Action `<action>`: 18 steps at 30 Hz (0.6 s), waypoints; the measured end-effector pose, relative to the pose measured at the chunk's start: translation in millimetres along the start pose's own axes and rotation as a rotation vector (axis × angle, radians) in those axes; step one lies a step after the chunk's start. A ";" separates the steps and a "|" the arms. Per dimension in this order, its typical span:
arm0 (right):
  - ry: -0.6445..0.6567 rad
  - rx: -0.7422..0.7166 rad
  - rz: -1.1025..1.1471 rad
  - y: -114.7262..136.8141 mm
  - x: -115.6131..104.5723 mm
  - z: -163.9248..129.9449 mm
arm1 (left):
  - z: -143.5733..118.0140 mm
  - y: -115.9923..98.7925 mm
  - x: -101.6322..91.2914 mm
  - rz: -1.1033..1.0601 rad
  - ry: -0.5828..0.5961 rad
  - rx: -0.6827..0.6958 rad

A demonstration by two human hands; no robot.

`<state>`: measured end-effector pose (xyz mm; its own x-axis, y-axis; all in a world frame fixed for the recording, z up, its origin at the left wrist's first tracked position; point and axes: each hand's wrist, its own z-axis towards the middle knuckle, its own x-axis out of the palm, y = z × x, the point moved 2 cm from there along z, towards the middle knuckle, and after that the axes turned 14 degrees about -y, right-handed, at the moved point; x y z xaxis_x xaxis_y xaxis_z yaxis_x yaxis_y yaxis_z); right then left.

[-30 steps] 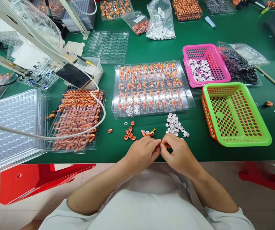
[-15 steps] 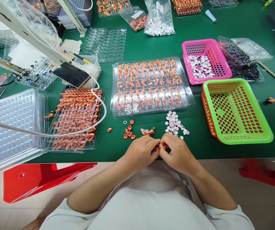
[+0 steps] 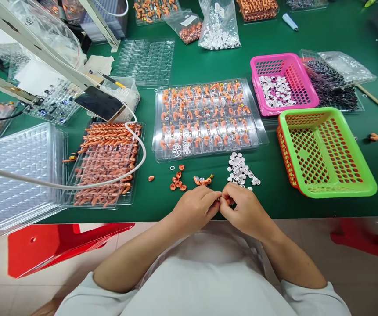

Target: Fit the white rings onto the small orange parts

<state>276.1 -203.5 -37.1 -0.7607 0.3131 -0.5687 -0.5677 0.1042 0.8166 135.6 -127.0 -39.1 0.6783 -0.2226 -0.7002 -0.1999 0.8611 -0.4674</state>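
My left hand [image 3: 195,206] and my right hand [image 3: 244,208] meet at the table's near edge, fingertips pinched together. A small orange part [image 3: 231,202] shows between the fingers; most of it is hidden, so its exact kind is unclear. Just beyond my left hand lie a curved orange piece with a gold-coloured end [image 3: 203,181] and several orange cup-shaped caps [image 3: 177,180]. Small white discs [image 3: 239,169] are heaped beyond my right hand. Farther back, a clear blister tray [image 3: 208,151] holds rows of curved orange pieces and some white rings.
At right stand a green basket [image 3: 347,193] stacked on a red one and a pink basket [image 3: 312,98] with white discs. A tray of orange pieces [image 3: 106,166], a looping white cable [image 3: 144,151], stacked clear trays [image 3: 20,162] and a phone [image 3: 99,103] occupy the left.
The view has shifted very slightly. Both hands keep the same pinch, with barely visible finger movement; the things on the table lie as before.
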 end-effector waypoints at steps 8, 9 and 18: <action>0.029 0.034 0.020 -2.5 1.9 1.8 | -0.3 -4.7 2.0 0.061 -0.030 -0.005; 0.039 0.047 0.038 -3.4 1.5 2.3 | -0.2 -4.9 1.9 0.051 -0.039 -0.013; 0.151 0.169 0.183 -4.7 -10.3 6.9 | 4.2 0.8 -2.7 -0.154 -0.014 -0.099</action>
<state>288.8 -200.7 -34.4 -0.8909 0.1988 -0.4083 -0.3659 0.2184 0.9047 136.6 -123.7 -35.3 0.7158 -0.3413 -0.6092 -0.1609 0.7684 -0.6195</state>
